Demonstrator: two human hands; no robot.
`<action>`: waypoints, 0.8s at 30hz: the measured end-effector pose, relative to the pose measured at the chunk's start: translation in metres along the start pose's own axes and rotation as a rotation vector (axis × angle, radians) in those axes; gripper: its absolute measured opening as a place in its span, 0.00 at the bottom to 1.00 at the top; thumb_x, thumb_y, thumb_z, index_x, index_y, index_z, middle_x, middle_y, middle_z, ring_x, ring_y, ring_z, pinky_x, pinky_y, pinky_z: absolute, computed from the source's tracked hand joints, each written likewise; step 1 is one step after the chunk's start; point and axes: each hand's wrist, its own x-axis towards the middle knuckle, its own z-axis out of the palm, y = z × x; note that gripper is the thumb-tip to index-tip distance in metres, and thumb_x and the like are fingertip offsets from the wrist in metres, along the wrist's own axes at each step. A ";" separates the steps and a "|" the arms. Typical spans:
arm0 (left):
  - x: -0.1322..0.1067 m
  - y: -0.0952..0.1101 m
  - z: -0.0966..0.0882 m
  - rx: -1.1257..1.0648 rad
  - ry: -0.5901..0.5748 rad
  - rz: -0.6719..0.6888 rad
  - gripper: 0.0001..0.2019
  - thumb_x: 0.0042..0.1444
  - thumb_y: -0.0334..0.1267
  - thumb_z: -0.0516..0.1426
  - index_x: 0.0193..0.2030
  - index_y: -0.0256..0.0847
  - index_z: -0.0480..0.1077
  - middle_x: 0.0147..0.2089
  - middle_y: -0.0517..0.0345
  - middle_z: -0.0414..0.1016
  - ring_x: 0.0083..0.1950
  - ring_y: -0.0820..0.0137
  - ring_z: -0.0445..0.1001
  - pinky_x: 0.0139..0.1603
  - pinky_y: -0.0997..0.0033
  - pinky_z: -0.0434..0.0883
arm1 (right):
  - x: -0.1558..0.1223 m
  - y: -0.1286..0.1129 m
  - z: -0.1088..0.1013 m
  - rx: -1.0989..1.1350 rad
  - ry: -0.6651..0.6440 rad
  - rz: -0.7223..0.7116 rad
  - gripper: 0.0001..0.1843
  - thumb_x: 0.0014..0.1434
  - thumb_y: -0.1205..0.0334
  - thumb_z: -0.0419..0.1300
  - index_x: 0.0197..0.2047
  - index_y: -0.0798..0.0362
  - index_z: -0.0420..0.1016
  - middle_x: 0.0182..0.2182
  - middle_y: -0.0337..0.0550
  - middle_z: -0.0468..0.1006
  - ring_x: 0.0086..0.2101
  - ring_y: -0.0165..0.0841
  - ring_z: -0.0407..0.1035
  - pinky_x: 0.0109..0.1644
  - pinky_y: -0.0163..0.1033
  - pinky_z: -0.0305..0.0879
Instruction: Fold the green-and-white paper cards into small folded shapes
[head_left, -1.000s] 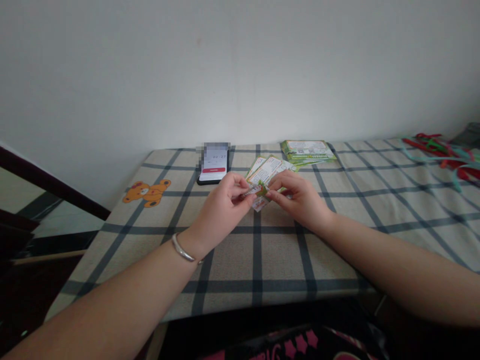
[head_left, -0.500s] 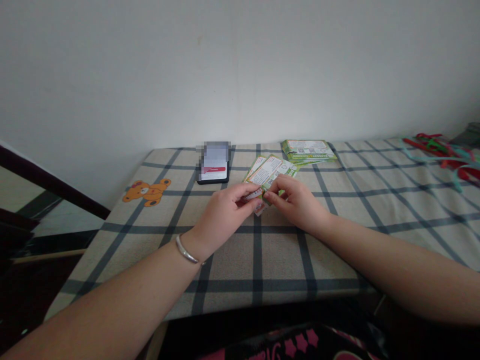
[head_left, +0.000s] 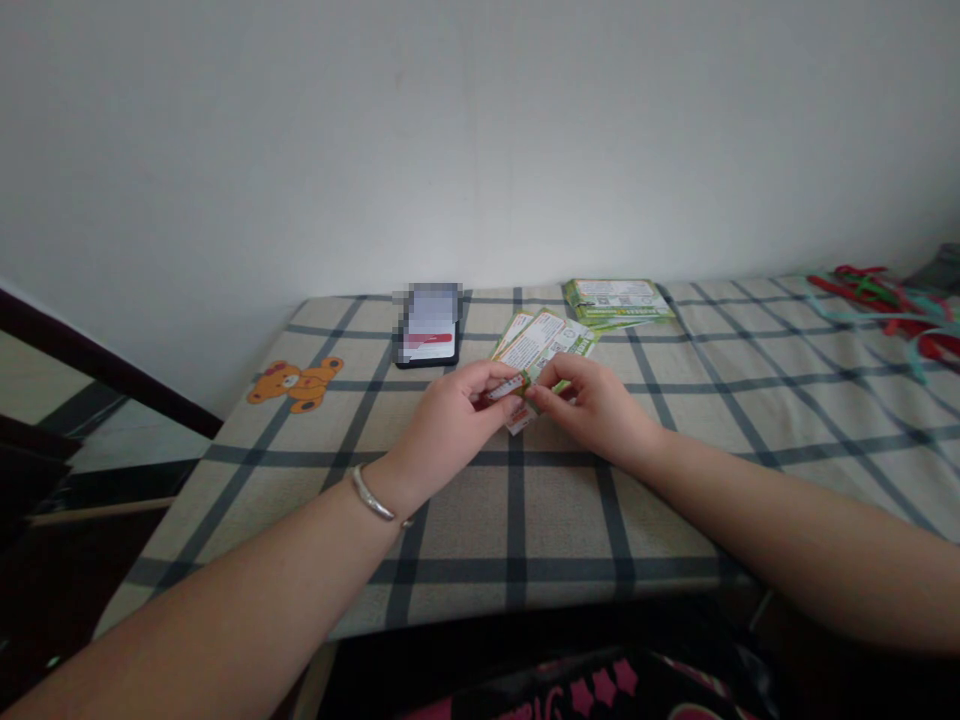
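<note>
A fan of green and white printed cards (head_left: 541, 343) is held low over the checked tablecloth (head_left: 517, 500). My left hand (head_left: 450, 425) pinches the near ends of the cards from the left, and a silver bangle sits on that wrist. From the right, my right hand (head_left: 596, 405) pinches the same fan, its fingertips meeting the left hand's at the cards' lower corner. Both hands are closed on the cards.
A phone (head_left: 429, 325) lies screen-up behind my left hand. A flat stack of green cards (head_left: 615, 300) rests near the wall. Red and green straps (head_left: 892, 305) lie at the far right. An orange bear (head_left: 295, 383) is printed on the cloth at the left.
Both hands have shifted slightly, fingertips drawing closer together on the fan of cards. The cards stay in the same place over the cloth.
</note>
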 end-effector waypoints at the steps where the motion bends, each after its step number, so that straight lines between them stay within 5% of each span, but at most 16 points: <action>1: 0.000 0.000 0.000 0.005 0.007 0.003 0.13 0.56 0.36 0.59 0.49 0.40 0.72 0.45 0.53 0.80 0.43 0.67 0.79 0.46 0.64 0.77 | 0.000 0.000 0.000 0.022 -0.002 -0.003 0.11 0.58 0.57 0.59 0.28 0.53 0.69 0.26 0.39 0.73 0.26 0.29 0.67 0.29 0.35 0.64; 12: -0.002 0.012 -0.004 0.243 0.041 0.087 0.11 0.60 0.33 0.56 0.48 0.42 0.76 0.49 0.56 0.80 0.49 0.66 0.78 0.55 0.62 0.73 | 0.000 0.003 0.002 0.082 0.079 -0.046 0.05 0.56 0.62 0.61 0.31 0.52 0.70 0.31 0.41 0.75 0.34 0.32 0.70 0.35 0.37 0.71; 24: -0.005 0.016 -0.003 0.343 0.005 0.136 0.15 0.62 0.31 0.52 0.52 0.42 0.72 0.48 0.54 0.79 0.45 0.68 0.78 0.48 0.67 0.74 | 0.000 0.005 0.003 0.041 0.087 -0.017 0.08 0.56 0.62 0.61 0.29 0.52 0.66 0.26 0.39 0.73 0.29 0.30 0.68 0.31 0.36 0.67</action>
